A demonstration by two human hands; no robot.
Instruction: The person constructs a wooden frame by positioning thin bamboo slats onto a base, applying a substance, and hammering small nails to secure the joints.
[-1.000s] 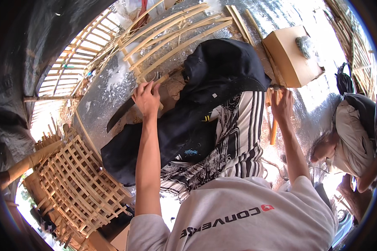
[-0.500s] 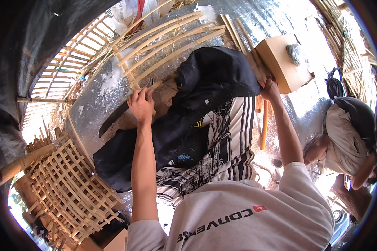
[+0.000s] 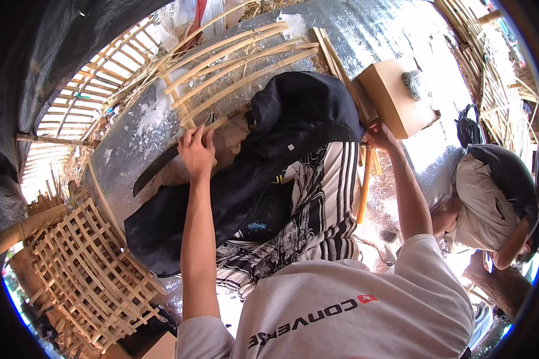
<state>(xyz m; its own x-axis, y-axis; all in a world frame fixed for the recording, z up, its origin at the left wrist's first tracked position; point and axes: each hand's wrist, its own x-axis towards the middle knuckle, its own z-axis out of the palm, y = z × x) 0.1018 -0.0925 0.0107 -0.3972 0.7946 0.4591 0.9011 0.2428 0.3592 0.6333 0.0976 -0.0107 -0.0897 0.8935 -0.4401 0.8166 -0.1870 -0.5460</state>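
Observation:
My left hand (image 3: 196, 154) is bent over a large knife, its fingers curled round the pale wooden handle (image 3: 219, 123). The dark curved blade (image 3: 153, 173) sticks out to the left of the hand, above the dark cloth. At the right, my right hand (image 3: 380, 136) is closed beside the cardboard box (image 3: 380, 99), where the lower ends of some bamboo strips (image 3: 335, 57) lie. What its fingers pinch is hidden. Black cloth (image 3: 305, 102) covers my lap and legs, with black-and-white striped fabric (image 3: 335, 179) showing beside it.
A frame of curved bamboo slats (image 3: 239, 66) lies ahead on a grey sheet (image 3: 117, 143). A woven bamboo lattice (image 3: 93, 272) stands at the lower left. An orange stick (image 3: 363, 191) lies below my right hand. Another person (image 3: 491, 197) sits low at the right.
The view has shifted slightly. My right hand has moved a little down and its fingers show more beside the strips. My left hand stays over the knife.

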